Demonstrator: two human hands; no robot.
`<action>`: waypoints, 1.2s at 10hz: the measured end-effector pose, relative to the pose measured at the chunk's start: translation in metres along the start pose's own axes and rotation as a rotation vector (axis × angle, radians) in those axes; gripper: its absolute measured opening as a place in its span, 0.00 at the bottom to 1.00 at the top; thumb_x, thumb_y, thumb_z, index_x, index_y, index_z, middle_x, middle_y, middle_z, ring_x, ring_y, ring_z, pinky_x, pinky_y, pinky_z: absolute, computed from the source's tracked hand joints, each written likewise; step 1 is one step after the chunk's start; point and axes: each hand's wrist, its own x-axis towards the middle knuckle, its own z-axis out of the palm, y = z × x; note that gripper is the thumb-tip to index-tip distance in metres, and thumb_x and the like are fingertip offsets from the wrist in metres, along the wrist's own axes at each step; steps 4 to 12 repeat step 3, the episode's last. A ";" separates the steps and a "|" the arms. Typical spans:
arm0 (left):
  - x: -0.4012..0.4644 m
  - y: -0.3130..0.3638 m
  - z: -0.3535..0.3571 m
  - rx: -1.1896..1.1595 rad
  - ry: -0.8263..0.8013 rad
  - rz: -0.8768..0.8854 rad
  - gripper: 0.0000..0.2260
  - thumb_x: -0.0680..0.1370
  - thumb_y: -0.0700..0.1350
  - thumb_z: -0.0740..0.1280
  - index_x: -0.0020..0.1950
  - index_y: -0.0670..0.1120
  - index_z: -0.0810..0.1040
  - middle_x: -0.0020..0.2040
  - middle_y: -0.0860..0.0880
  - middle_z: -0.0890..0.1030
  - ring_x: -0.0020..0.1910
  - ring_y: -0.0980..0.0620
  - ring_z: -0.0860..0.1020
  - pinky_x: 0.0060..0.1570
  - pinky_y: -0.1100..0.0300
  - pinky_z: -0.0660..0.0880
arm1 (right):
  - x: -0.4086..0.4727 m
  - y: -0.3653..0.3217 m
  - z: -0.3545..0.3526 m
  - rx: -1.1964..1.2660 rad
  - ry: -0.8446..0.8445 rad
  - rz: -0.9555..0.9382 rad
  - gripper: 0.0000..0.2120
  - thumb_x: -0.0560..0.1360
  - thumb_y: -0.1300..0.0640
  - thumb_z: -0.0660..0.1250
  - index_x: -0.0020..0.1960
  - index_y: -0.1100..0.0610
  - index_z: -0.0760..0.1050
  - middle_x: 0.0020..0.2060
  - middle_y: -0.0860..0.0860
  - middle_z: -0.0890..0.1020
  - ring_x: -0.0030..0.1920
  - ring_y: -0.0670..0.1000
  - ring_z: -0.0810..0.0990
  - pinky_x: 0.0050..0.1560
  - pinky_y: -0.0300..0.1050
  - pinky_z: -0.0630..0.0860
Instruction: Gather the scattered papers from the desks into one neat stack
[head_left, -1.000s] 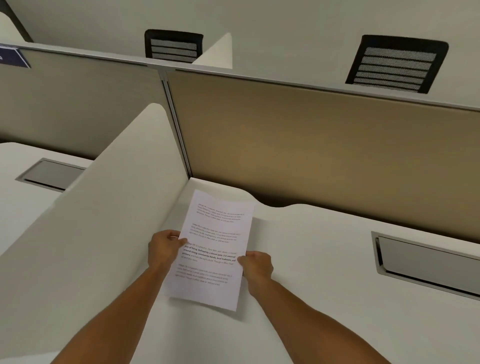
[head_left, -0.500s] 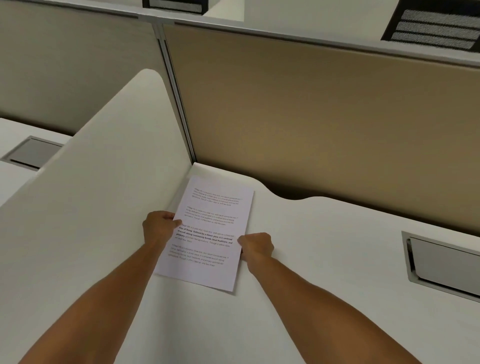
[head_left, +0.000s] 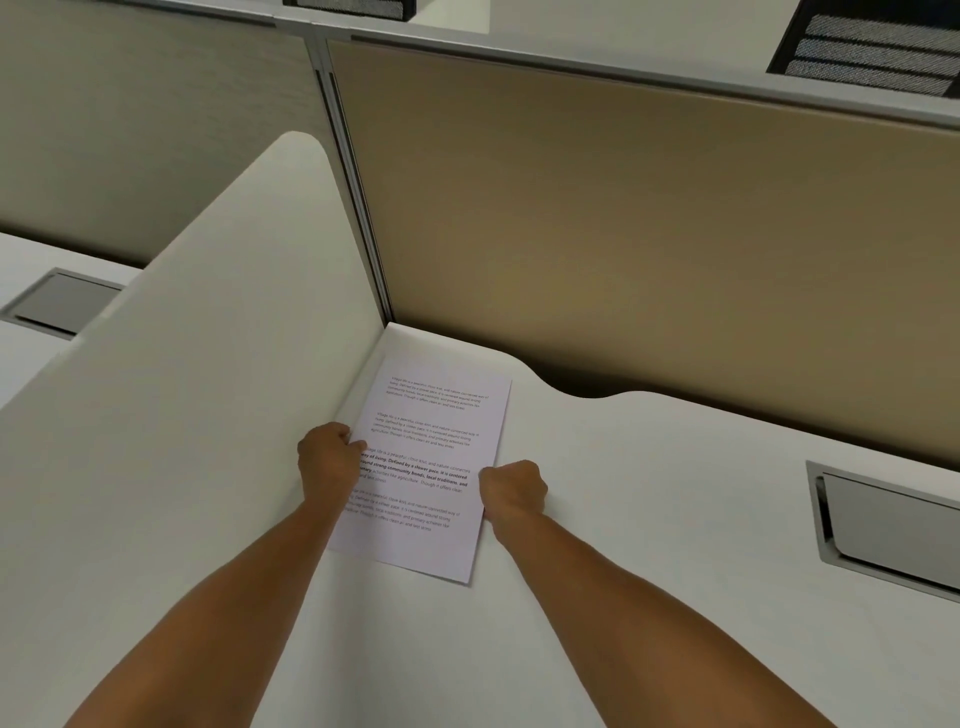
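Gripping the printed sheet (head_left: 431, 467) at frame centre, my left hand (head_left: 327, 460) and right hand (head_left: 514, 493) pinch its long edges, its long axis running away from me beside the white divider (head_left: 208, 364).

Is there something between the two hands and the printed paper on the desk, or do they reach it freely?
Nothing visible stands between them. The left hand is at the left edge of the paper and the right hand at its right edge, both closed there. The white divider only stands beside the paper's left edge.
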 end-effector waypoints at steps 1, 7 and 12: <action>-0.001 -0.001 -0.003 0.059 -0.076 0.002 0.14 0.76 0.39 0.70 0.35 0.52 0.70 0.39 0.48 0.76 0.42 0.49 0.77 0.46 0.62 0.68 | -0.006 -0.004 -0.005 -0.033 -0.053 0.004 0.05 0.72 0.60 0.64 0.38 0.59 0.74 0.44 0.58 0.84 0.44 0.60 0.85 0.43 0.49 0.82; -0.018 0.014 -0.027 0.151 -0.320 0.056 0.30 0.77 0.48 0.70 0.76 0.40 0.65 0.72 0.40 0.71 0.70 0.42 0.71 0.69 0.53 0.68 | -0.010 -0.001 -0.024 -0.117 -0.120 -0.004 0.06 0.74 0.62 0.61 0.39 0.60 0.71 0.39 0.55 0.78 0.38 0.55 0.77 0.32 0.40 0.69; -0.018 0.014 -0.027 0.151 -0.320 0.056 0.30 0.77 0.48 0.70 0.76 0.40 0.65 0.72 0.40 0.71 0.70 0.42 0.71 0.69 0.53 0.68 | -0.010 -0.001 -0.024 -0.117 -0.120 -0.004 0.06 0.74 0.62 0.61 0.39 0.60 0.71 0.39 0.55 0.78 0.38 0.55 0.77 0.32 0.40 0.69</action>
